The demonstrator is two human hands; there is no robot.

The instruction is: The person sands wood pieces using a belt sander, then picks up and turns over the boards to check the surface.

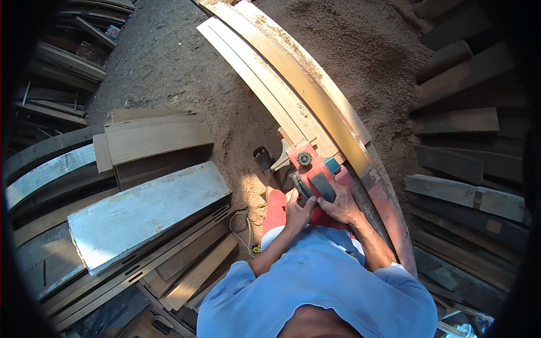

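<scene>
From the head view, the only one here, a red power tool (317, 167) with a dark round toothed wheel (304, 159) sits at the near end of some long pale boards (267, 90). It lies at about twelve o'clock from the two hands and just beyond the knees. Both hands touch it from its near side: the left hand (298, 211) at about seven o'clock of the tool, its fingers curled on the dark near-left part, and the right hand (340, 204) at about five o'clock, grasping around the dark grey block (323, 186). How tight either grip is, I cannot tell. The hands are about equally near the body, which looks tilted; its long axis is hard to make out.

The pale boards run away from the tool toward eleven o'clock. Beside them a curved-looking yellow beam (324, 107) sweeps from eleven o'clock down past the tool's right side, so the right hand is the nearer to it. A stack topped by a whitish board (149, 211) lies at nine o'clock from the hands, well apart.
</scene>
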